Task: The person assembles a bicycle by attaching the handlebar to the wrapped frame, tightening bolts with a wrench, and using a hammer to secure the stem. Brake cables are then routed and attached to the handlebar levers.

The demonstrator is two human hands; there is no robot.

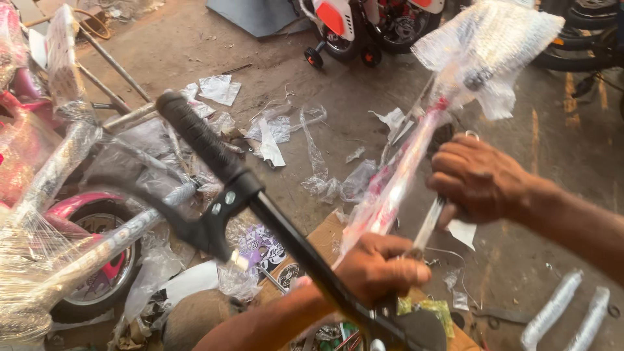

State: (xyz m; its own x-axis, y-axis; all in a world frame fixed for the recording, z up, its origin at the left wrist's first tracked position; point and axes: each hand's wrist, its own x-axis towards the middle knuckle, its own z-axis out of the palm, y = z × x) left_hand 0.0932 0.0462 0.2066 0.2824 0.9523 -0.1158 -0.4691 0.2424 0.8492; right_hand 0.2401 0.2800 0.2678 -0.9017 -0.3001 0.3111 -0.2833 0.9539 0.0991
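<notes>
My left hand (377,266) is closed around the lower end of a plastic-wrapped red and white bicycle part (400,179) that rises toward the upper right, its top covered in bubble wrap (487,45). My right hand (478,179) grips a thin metal tool (429,224) held against that wrapped part. A black handlebar with a rubber grip (195,133) and brake lever (195,224) crosses in front of my left arm.
A pink children's bicycle wheel (97,253) wrapped in plastic sits at the left. Torn plastic and paper scraps (273,130) litter the concrete floor. Small bikes with training wheels (344,32) stand at the back. Two wrapped tubes (572,318) lie lower right, cardboard (325,237) below.
</notes>
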